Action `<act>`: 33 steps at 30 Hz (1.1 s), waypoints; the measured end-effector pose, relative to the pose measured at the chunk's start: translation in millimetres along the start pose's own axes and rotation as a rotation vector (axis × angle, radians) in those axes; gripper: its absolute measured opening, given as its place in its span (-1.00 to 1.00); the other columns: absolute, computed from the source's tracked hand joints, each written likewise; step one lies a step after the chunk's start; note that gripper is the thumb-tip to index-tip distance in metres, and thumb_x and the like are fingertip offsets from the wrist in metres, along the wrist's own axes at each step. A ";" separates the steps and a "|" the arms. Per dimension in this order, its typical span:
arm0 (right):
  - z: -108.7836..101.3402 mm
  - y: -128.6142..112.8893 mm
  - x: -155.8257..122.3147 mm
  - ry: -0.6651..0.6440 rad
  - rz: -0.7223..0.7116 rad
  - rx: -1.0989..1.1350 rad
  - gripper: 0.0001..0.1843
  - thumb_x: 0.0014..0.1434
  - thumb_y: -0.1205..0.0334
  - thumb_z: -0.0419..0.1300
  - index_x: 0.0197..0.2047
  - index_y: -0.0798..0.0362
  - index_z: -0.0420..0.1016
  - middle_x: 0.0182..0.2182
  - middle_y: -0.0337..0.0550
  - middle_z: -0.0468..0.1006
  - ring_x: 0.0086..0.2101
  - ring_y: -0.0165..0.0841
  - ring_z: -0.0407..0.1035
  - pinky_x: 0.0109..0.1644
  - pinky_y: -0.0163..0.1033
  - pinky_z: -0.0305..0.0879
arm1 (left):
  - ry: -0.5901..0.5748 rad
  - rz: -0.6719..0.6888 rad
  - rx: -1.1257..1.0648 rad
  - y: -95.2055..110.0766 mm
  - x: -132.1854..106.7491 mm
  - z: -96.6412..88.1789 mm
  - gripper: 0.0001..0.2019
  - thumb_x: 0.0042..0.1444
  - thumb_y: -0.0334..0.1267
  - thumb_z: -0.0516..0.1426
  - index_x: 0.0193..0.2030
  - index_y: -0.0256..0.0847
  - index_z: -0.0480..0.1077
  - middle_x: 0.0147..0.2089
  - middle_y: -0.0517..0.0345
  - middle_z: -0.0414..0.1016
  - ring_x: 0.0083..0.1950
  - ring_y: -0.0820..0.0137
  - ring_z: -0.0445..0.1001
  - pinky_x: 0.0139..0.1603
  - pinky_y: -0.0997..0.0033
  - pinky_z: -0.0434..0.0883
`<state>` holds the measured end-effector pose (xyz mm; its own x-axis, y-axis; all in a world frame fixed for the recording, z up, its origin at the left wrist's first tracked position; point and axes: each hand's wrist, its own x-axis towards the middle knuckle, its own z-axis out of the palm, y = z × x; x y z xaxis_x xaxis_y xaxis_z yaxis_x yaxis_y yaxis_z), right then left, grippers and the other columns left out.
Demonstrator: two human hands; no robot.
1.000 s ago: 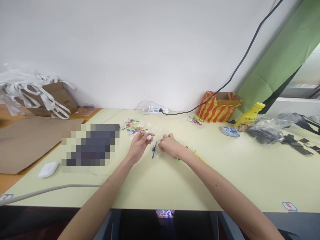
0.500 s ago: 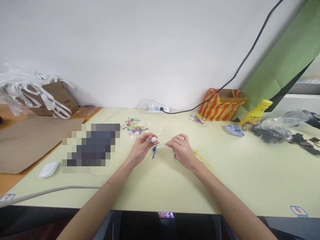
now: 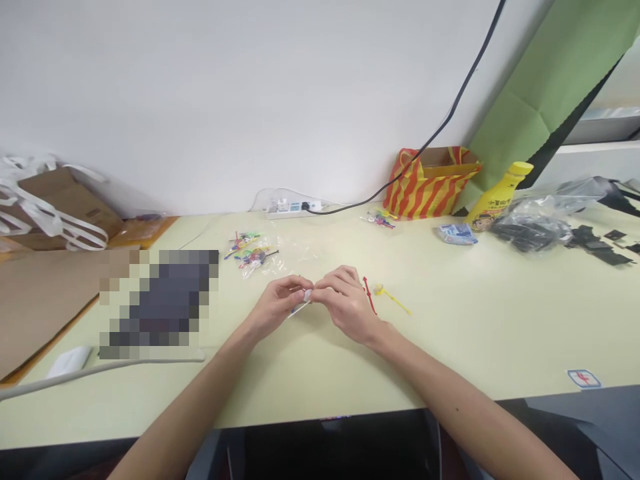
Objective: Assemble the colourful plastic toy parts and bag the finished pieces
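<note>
My left hand (image 3: 277, 305) pinches a small white round plastic piece (image 3: 307, 294) between thumb and fingers. Against it, from the right, press the closed fingertips of my right hand (image 3: 347, 303). A thin white stick (image 3: 299, 310) juts down and left from where the fingers meet; how it joins the round piece is hidden. Beneath the hands a bit of blue plastic shows, mostly covered. Just right of my right hand lie a red plastic stick (image 3: 369, 293) and a yellow stick with a clear yellowish end (image 3: 397, 301).
Small colourful plastic parts in clear bags (image 3: 253, 253) lie behind my left hand, with another bagged bunch (image 3: 380, 219) farther right. A power strip (image 3: 293, 209) sits by the wall. At right stand a striped bag (image 3: 433, 190) and a yellow bottle (image 3: 495, 203).
My hands have come together at the white round piece, and the white stick now points down to the left. The red stick has come into sight. The view has shifted and tilted.
</note>
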<state>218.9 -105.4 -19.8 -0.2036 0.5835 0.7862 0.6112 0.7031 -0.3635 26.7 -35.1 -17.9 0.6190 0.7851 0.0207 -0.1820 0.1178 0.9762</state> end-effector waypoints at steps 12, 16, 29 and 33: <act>3.0 -1.2 0.0 0.012 0.158 0.081 -0.94 0.40 0.26 0.17 -0.18 -0.02 0.42 -0.30 -0.21 0.62 -0.21 -0.31 0.43 0.04 -0.10 0.20 | -0.036 0.055 0.139 -3.4 -2.6 -11.4 -0.79 0.09 -0.16 0.39 -0.20 -0.21 0.61 -0.21 0.07 0.59 -0.18 0.40 0.51 -0.11 0.44 0.41; 3.6 -0.5 -1.4 -0.006 0.160 0.025 -0.94 0.40 0.25 0.16 -0.18 -0.02 0.40 -0.28 -0.17 0.62 -0.19 -0.29 0.44 0.05 -0.08 0.20 | -0.023 0.053 0.166 -4.8 -2.5 -10.2 -0.81 0.08 -0.18 0.39 -0.20 -0.21 0.61 -0.21 0.07 0.60 -0.19 0.41 0.52 -0.10 0.45 0.42; 3.7 3.8 -4.0 -0.039 0.077 -0.015 -0.87 0.42 0.27 0.13 -0.24 0.01 0.39 -0.30 -0.18 0.62 -0.21 -0.33 0.41 0.05 -0.11 0.15 | 0.001 0.026 0.212 -8.9 -3.0 -5.7 -0.75 0.00 -0.14 0.42 -0.25 -0.26 0.63 -0.27 0.03 0.63 -0.25 0.35 0.54 -0.13 0.38 0.47; 2.7 1.8 -3.4 -0.037 0.058 -0.004 -0.84 0.41 0.30 0.12 -0.27 0.01 0.37 -0.32 -0.19 0.59 -0.22 -0.33 0.39 0.04 -0.12 0.16 | 0.007 0.025 0.215 -11.1 -3.0 -6.4 -0.75 -0.02 -0.13 0.43 -0.28 -0.25 0.63 -0.26 0.02 0.64 -0.23 0.33 0.55 -0.11 0.36 0.47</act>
<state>218.7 -105.0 -24.5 -0.1959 0.6383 0.7444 0.6256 0.6659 -0.4064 22.0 -34.8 -30.2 0.6108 0.7905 0.0448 -0.0293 -0.0339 0.9990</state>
